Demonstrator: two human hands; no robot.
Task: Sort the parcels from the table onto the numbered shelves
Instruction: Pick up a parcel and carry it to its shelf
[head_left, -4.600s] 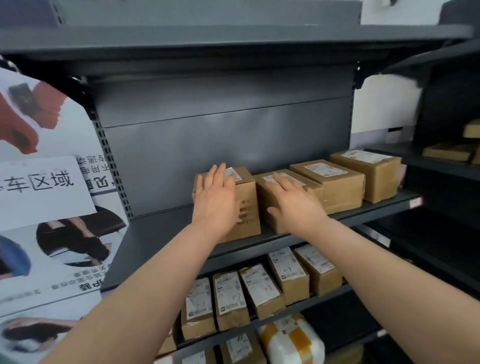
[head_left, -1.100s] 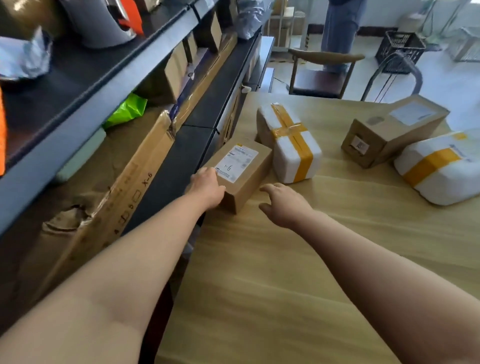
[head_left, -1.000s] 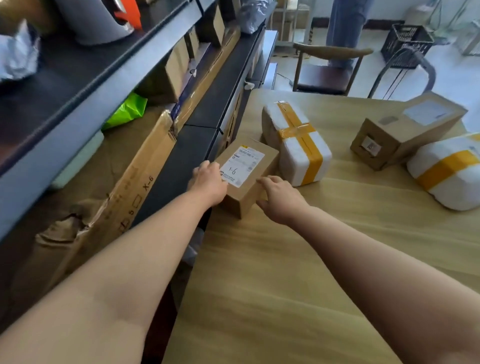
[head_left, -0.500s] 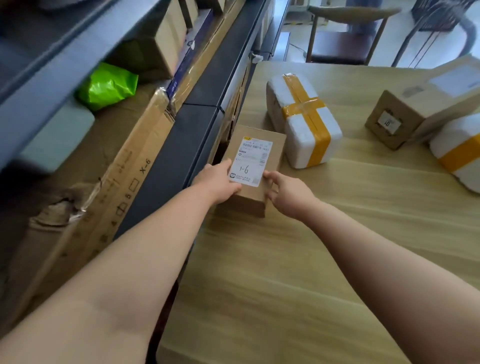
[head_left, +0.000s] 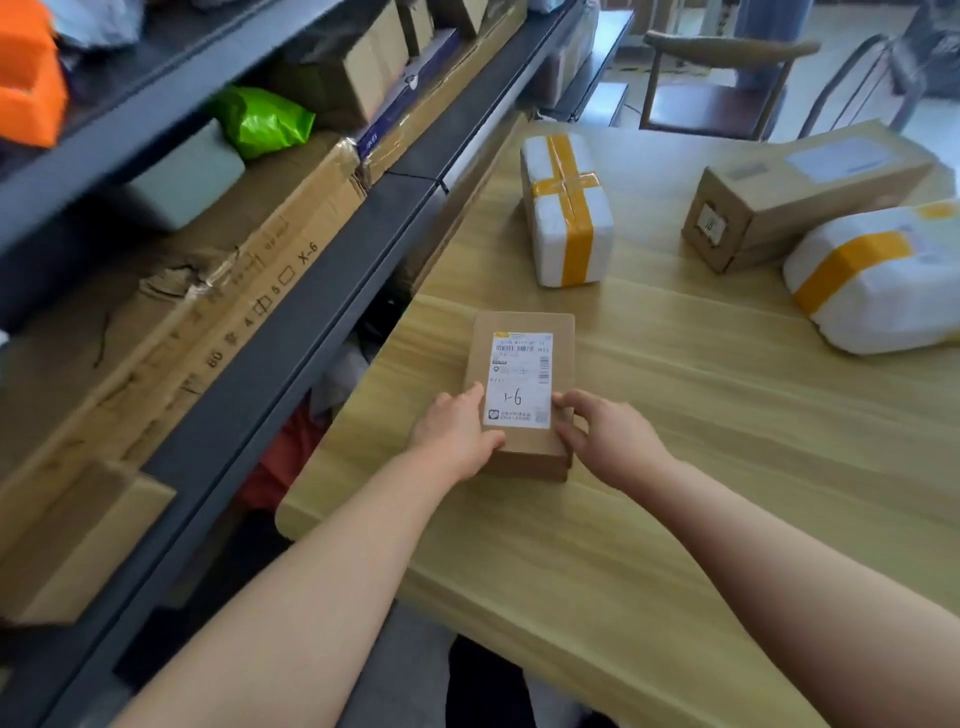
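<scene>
Left grip (head_left: 457, 436) curls round box (head_left: 521, 332) near-left edge, right grip (head_left: 608, 441) pinches near-right edge. Box between them, on surface (head_left: 675, 519). Likely light, stiff cardboard; hold opposite long sides, label (head_left: 519, 379) up.

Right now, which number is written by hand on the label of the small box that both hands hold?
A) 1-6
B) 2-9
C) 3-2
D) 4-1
A: the white label on the small brown box, gripped by the left hand and the right hand, reads 1-6 in handwriting.
</scene>
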